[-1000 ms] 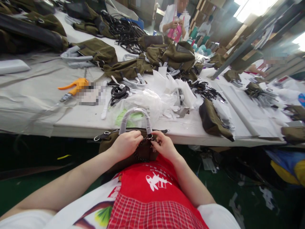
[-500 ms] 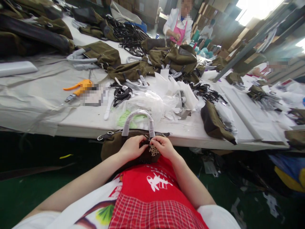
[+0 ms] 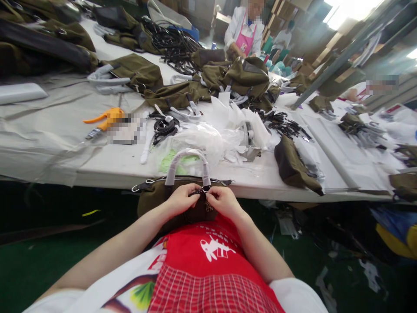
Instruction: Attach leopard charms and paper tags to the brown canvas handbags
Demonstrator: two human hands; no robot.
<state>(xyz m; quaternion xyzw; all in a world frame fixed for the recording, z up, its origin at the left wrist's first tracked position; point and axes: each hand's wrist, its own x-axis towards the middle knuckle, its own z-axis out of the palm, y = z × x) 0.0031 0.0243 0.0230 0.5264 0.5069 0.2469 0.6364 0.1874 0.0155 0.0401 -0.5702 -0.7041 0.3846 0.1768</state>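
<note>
An olive-brown handbag (image 3: 151, 201) leans upright against the table's front edge and my apron, its handle (image 3: 189, 152) wrapped in pale film. At the handle's right base sits a small metal ring (image 3: 206, 189). My right hand (image 3: 224, 201) pinches at this ring with thumb and forefinger. Just left of it, my left hand (image 3: 182, 199) has its fingers closed on a small dark piece (image 3: 196, 192), whose kind is too small to make out. Below the ring hangs a leopard-patterned charm (image 3: 209, 206), partly hidden by my right fingers.
Beyond the bag lie crumpled clear plastic (image 3: 202, 139), coiled black straps (image 3: 165, 127) and an orange-handled tool (image 3: 109, 118). Another olive bag (image 3: 295, 165) is at the right table edge. More bags (image 3: 247, 78) are piled behind. A co-worker in a pink apron (image 3: 245, 42) stands across the table.
Both hands have shifted their fingers slightly at the handle's base, and the metal ring now shows between them. The charm has turned and hangs less exposed.
</note>
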